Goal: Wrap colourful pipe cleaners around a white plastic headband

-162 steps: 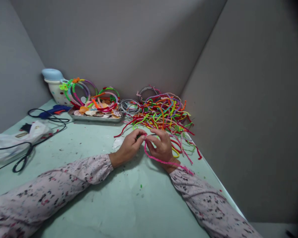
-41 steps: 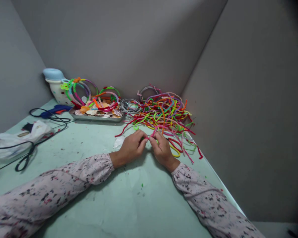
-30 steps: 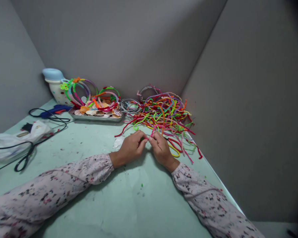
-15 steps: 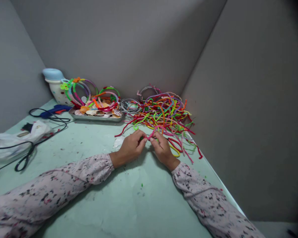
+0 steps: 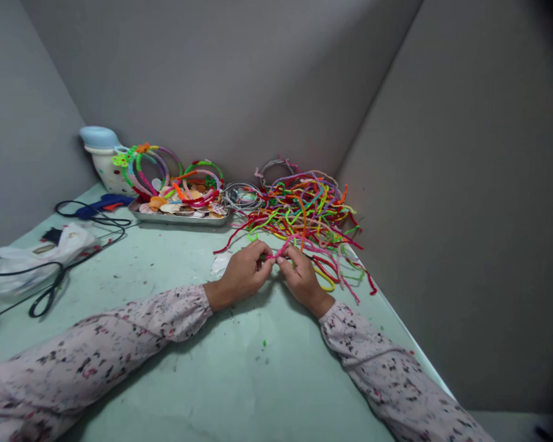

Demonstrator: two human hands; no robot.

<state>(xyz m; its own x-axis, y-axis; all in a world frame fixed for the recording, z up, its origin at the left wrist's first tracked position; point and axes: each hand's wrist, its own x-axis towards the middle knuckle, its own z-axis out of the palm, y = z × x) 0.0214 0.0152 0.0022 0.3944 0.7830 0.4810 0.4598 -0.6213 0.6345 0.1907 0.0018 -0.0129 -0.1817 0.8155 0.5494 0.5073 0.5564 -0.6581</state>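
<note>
A bright pink pipe cleaner (image 5: 283, 247) runs between my two hands, pinched near the middle of the table. My left hand (image 5: 247, 268) is closed on it with thumb and index finger. Facing it, my right hand (image 5: 299, 274) pinches the same pipe cleaner, the fingertips of both hands almost touching. Part of the pink piece is hidden by my fingers. Just behind my hands spreads a tangled heap of coloured pipe cleaners (image 5: 304, 209). Beside my right hand lie scissors with red and yellow handles (image 5: 326, 279), partly covered.
A metal tray (image 5: 184, 220) holds round discs and pipe-cleaner-wrapped hoops (image 5: 154, 175). Next to it are coiled grey wires (image 5: 243, 196). On the left stand a white bottle with a blue lid (image 5: 105, 166), a plastic bag (image 5: 41, 258) and a black cable (image 5: 50, 294).
Both hands stay in nearly the same place. The pink pipe cleaner between the fingertips has shifted slightly.
</note>
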